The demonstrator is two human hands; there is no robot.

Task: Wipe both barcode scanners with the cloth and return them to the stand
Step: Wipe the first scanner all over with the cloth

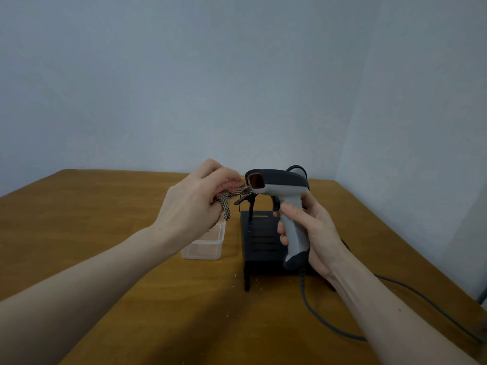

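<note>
Nearest the camera, two bare forearms reach forward over the brown wooden bench (79, 206). The right hand (313, 230) has its fingers and thumb curled round the pale grip of a grey and black pistol-shaped barcode scanner (284, 206), holding it upright above the bench with its dark reddish window turned toward the other hand; held so, the window is probably offered up for wiping. A grey cable (316, 317) runs from the butt of the grip down across the bench and off to the right.

The left hand (195, 204) is curled tightly round a bunched brown-and-white checked cloth (232, 197), one end of which reaches the lower edge of the scanner's nose while a loose tail hangs below the fist. The wiping of this scanner seems to be under way.

Just beyond the hands, a black slotted metal stand (261, 238) sits on the bench, a thin upright arm rising from it; the right hand and scanner hide much of its right side. To its left stands a small clear plastic tub (208, 246), partly covered by the left wrist, its contents not discernible. A dark curved shape (297, 168) shows behind the scanner's head, possibly the second scanner or its cable; I cannot tell which. Behind everything is a plain pale blue-grey wall (237, 75).
</note>
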